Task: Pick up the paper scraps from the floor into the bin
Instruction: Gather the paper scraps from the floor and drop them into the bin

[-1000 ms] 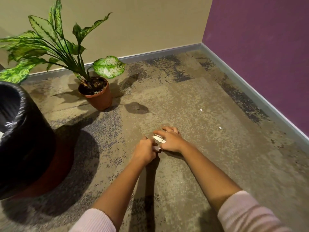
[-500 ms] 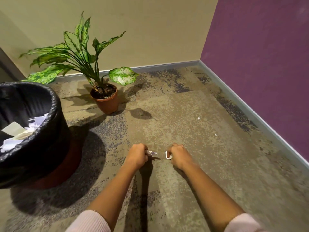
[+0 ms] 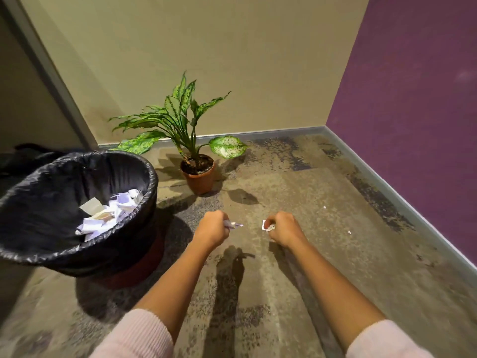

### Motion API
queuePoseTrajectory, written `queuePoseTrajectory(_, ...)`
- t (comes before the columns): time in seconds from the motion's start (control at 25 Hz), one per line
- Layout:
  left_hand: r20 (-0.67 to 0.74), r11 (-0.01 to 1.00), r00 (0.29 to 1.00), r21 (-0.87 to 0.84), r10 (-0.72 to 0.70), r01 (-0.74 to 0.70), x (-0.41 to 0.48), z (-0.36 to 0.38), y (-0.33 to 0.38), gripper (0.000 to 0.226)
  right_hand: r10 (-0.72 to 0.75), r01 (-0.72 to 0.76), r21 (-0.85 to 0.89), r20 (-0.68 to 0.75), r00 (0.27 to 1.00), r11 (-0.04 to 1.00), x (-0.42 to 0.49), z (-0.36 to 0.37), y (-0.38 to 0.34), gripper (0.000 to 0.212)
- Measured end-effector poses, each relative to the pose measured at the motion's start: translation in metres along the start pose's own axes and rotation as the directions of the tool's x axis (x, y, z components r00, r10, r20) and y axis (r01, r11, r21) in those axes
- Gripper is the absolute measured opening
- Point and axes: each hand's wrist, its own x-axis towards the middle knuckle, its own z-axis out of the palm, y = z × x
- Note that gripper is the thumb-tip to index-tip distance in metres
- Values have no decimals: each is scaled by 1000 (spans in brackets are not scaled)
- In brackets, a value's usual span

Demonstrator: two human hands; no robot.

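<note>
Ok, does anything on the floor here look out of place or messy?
Two tiny white paper bits lie loose on the carpet near the purple wall. The left hand and right hand each clutch scraps. The bin stands upright, with paper inside.
</note>
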Motion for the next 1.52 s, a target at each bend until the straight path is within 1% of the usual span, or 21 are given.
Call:
queuePoseTrajectory(0.16, -88, 1000, 996, 8, -12, 12, -4, -48, -8, 11, -109, 109, 6, -23, 994, 994, 3, -19, -60, 30)
queuePoseTrajectory(0.36, -212, 997, 976, -72, -44, 29, -18, -117, -16, 9, -217, 218, 39, -27, 976, 975, 3, -40, -142, 26)
queuePoseTrajectory(0.48, -270, 994, 960, -95, -73, 49, -23, -163, -23, 7, -318, 320, 52, -40, 947, 946, 3, -54, -192, 21)
queuePoseTrajectory(0.52, -289, 993, 954, -107, -81, 52, -24, -177, -26, 9, -350, 352, 50, -39, 936, 935, 4, -57, -208, 19)
queuePoseTrajectory(0.64, -331, 988, 935, -119, -129, 94, -25, -212, -44, 29, -436, 438, 52, -39, 899, 898, 4, -63, -250, 17)
queuePoseTrajectory(0.68, -336, 986, 930, -121, -150, 115, -25, -220, -53, 30, -455, 456, 60, -36, 890, 888, 4, -63, -261, 16)
queuePoseTrajectory(0.76, -342, 983, 923, -106, -178, 151, -27, -237, -73, 22, -479, 479, 67, -18, 878, 875, 3, -60, -282, 15)
queuePoseTrajectory(0.92, -351, 980, 915, -58, -200, 192, -34, -261, -111, 27, -513, 511, 77, 19, 858, 856, 2, -47, -316, 20)
queuePoseTrajectory(1.04, -285, 961, 922, 13, -261, 277, -40, -266, -133, 11, -521, 516, 73, 71, 851, 853, 1, -35, -334, 27)
queuePoseTrajectory(1.08, -259, 950, 921, 35, -290, 309, -42, -266, -140, 10, -524, 519, 68, 91, 847, 852, 1, -31, -339, 31)
queuePoseTrajectory(1.16, -209, 932, 921, 91, -328, 352, -45, -263, -149, 23, -531, 526, 79, 117, 839, 847, 1, -27, -344, 38)
queuePoseTrajectory(1.28, -153, 917, 921, 129, -358, 378, -46, -258, -157, 57, -546, 542, 73, 126, 828, 838, 2, -24, -343, 41)
queuePoseTrajectory(1.32, -151, 917, 921, 129, -358, 378, -45, -255, -158, 63, -544, 541, 60, 127, 829, 839, 3, -23, -340, 43)
queuePoseTrajectory(1.4, -164, 924, 926, 128, -339, 361, -43, -249, -153, 64, -529, 529, 36, 128, 839, 848, 5, -24, -333, 46)
queuePoseTrajectory(1.52, -188, 944, 941, 121, -283, 308, -38, -241, -133, 55, -509, 512, 1, 112, 853, 859, 8, -31, -315, 50)
